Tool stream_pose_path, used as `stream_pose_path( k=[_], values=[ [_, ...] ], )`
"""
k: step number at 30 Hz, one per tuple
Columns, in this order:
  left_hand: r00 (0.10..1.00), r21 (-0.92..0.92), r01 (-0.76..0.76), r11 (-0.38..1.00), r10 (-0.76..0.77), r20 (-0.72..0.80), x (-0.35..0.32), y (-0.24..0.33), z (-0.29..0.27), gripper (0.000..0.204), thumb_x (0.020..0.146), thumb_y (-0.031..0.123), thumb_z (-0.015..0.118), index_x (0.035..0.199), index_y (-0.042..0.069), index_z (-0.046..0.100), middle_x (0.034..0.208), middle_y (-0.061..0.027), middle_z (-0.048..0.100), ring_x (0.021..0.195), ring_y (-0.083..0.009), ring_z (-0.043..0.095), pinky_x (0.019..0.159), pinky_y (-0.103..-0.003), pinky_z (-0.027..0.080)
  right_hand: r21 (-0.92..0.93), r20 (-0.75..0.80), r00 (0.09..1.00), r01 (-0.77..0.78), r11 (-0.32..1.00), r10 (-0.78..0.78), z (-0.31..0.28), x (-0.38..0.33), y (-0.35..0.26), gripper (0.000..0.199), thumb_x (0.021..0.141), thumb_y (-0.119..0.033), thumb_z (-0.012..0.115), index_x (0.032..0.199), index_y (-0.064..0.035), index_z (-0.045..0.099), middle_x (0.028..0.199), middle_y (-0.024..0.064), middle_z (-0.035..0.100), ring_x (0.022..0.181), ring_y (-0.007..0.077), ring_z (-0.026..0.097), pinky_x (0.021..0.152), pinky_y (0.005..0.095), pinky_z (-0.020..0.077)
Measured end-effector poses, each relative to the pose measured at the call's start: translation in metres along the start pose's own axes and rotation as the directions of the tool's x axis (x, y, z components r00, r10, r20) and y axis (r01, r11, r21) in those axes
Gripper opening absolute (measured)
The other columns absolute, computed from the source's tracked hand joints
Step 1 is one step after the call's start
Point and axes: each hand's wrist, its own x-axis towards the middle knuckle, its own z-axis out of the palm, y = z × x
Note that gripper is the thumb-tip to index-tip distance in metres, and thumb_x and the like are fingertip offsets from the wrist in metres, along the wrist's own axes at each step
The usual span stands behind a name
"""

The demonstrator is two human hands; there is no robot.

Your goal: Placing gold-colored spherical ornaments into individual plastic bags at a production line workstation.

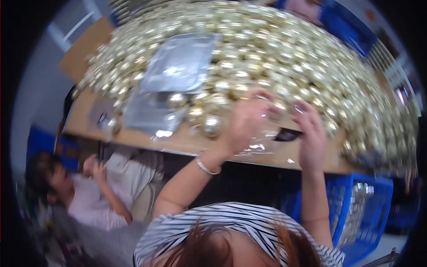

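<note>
- A crinkled clear plastic bag (260,144) is pinched at the table (178,143) edge by the left hand (244,120) and right hand (309,133).
- Shiny gold balls (275,53) are heaped at twelve o'clock; a blue basket (360,209) is seen at four.

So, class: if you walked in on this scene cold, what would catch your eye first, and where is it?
First, the huge heap of shiny gold balls covering most of the wooden table. Next, the left hand and right hand at the heap's near edge, handling a clear plastic bag. A blue crate stands below the table at the right.
</note>
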Motion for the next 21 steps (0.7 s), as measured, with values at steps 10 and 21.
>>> stream_pose_path(
  k=[10, 21],
  values=[
    [0.952, -0.159, 0.093, 0.983, -0.135, -0.276, -0.029, 0.031, 0.026, 0.036, 0.09, 0.006, 0.043, 0.125, -0.001, 0.037, 0.104, -0.0145, 0.049, 0.099, -0.0233, 0.051, 0.091, -0.034, 0.04, 0.293, 0.161, 0.983, -0.132, 0.947, 0.087, -0.015, -0.002, 0.002, 0.046, 0.088, -0.004, 0.053, 0.132, 0.0041, 0.042, 0.133, 0.0139, 0.046, 0.119, 0.0212, 0.047, 0.104, 0.0356, 0.0339],
    [0.926, 0.461, -0.17, 0.871, 0.301, -0.228, -0.027, 0.025, 0.037, 0.026, 0.083, 0.009, 0.06, 0.102, -0.001, 0.045, 0.098, -0.0166, 0.052, 0.089, -0.034, 0.053, 0.08, -0.041, 0.043, -0.296, 0.247, 0.866, 0.495, 0.817, -0.434, -0.023, -0.003, 0.007, 0.028, 0.081, 0.005, 0.065, 0.108, 0.0001, 0.058, 0.109, 0.0105, 0.057, 0.106, 0.0201, 0.053, 0.095, 0.0332, 0.0398]
  ],
)
